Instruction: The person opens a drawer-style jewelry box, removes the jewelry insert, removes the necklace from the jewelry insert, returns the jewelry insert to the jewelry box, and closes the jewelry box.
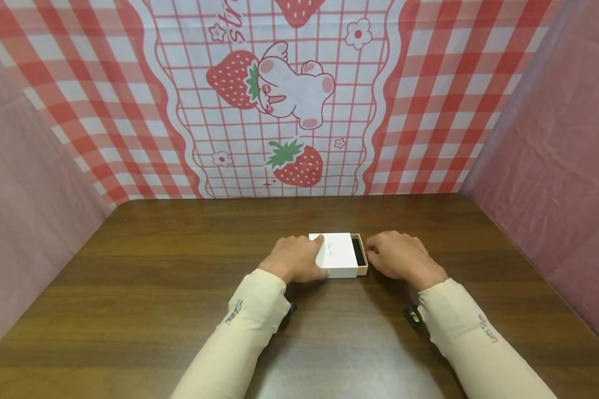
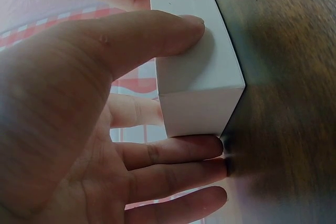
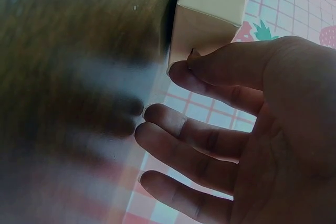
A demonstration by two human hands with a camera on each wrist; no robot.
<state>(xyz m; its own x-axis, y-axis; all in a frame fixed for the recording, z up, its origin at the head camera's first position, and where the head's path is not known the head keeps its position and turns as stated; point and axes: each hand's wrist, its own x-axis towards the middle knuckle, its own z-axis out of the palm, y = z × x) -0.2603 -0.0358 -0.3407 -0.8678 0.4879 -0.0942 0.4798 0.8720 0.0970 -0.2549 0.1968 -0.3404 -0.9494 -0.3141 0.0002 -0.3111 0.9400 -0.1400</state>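
White box [image 1: 336, 255] gripped btwn L fingers [image 2: 178, 150], tan tray [image 3: 207, 27] part-out, R fingers [image 3: 215, 87] pinching at its end

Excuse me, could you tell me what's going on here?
A person is holding a small box on the wooden table. Their left hand grips the white cover, while their right hand pinches at the end of the tan inner tray. The tray sticks partway out of the cover, showing something dark inside that I can't identify.
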